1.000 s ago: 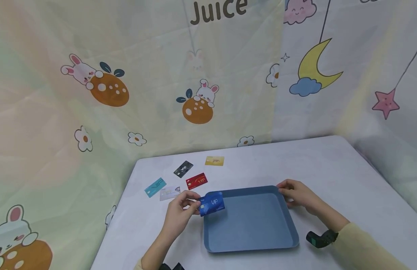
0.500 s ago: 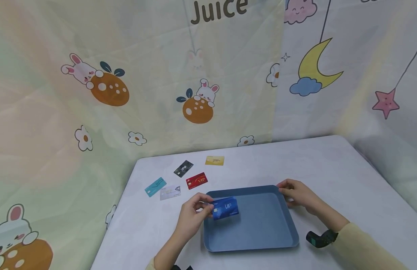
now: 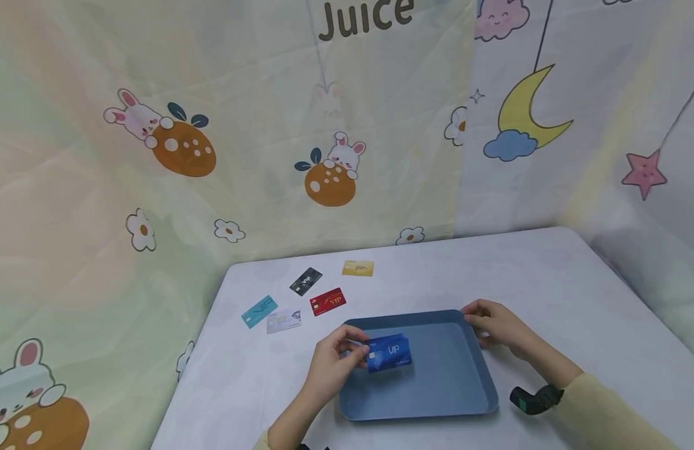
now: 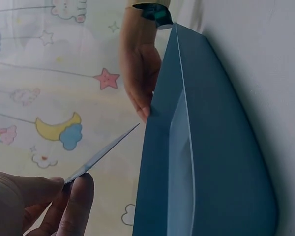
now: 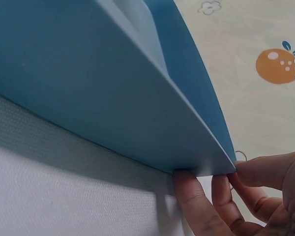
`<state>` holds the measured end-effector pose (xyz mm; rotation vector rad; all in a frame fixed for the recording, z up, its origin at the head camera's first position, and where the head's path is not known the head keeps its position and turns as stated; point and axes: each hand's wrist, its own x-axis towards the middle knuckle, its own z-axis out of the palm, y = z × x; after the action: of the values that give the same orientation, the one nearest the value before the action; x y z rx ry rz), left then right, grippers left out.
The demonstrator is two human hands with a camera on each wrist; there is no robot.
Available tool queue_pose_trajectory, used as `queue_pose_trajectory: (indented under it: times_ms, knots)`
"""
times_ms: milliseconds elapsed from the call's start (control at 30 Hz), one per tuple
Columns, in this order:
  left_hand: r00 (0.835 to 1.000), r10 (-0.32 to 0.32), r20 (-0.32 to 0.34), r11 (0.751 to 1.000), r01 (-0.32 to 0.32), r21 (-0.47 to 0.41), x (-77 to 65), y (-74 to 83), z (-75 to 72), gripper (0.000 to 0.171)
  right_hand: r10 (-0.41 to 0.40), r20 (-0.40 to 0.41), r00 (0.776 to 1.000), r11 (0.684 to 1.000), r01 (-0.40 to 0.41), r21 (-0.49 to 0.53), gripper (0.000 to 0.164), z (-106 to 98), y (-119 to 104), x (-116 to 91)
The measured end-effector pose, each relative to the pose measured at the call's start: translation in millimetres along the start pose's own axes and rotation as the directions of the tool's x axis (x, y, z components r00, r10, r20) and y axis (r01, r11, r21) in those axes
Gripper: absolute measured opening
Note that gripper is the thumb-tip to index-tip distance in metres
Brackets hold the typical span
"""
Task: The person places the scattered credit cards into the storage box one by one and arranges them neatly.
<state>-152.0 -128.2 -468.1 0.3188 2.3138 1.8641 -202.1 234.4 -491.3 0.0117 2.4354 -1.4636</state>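
Note:
My left hand [image 3: 337, 362] pinches a blue VIP card [image 3: 389, 353] by its left end, between thumb and fingers. The card is over the left part of a blue-grey rectangular tray [image 3: 436, 390]. In the left wrist view the card [image 4: 105, 150] shows nearly edge-on, tilted, above the level of the tray rim. My right hand [image 3: 495, 324] grips the tray's far right corner. The right wrist view has the thumb and fingers of that hand [image 5: 250, 196] around the corner of the tray wall [image 5: 103, 93].
Left of and behind the tray, several cards lie flat on the white table [image 3: 549, 275]: teal [image 3: 259, 311], white [image 3: 283, 320], black [image 3: 305, 281], red [image 3: 328, 302] and yellow [image 3: 358, 268]. A printed cloth backdrop [image 3: 257, 125] rises behind the table.
My left hand has carried the blue card rightward and slightly nearer, from the tray's left rim to over its inside. The right hand and the tray have stayed put.

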Motion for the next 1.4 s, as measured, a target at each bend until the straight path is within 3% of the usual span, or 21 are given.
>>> queue_pose_trajectory:
  times_ms: [533, 1033, 1400]
  knots:
    - [0.999, 0.008, 0.049, 1.000, -0.006, -0.029, 2.7, 2.3, 21.2, 0.015, -0.001, -0.009, 1.000, 1.000, 0.001, 0.000, 0.034, 1.9, -4.7, 1.6]
    - [0.995, -0.037, 0.089, 0.997, 0.043, -0.066, -2.4, -4.8, 42.2, 0.013, 0.023, -0.037, 0.999, 1.000, -0.022, 0.011, 0.033, 6.1, 1.3, 0.9]
    - [0.991, -0.005, 0.131, 0.997, 0.015, -0.080, -5.4, -10.8, 58.3, 0.013, 0.013, -0.044, 0.999, 1.000, -0.013, -0.001, 0.033, 5.6, 2.6, -1.5]
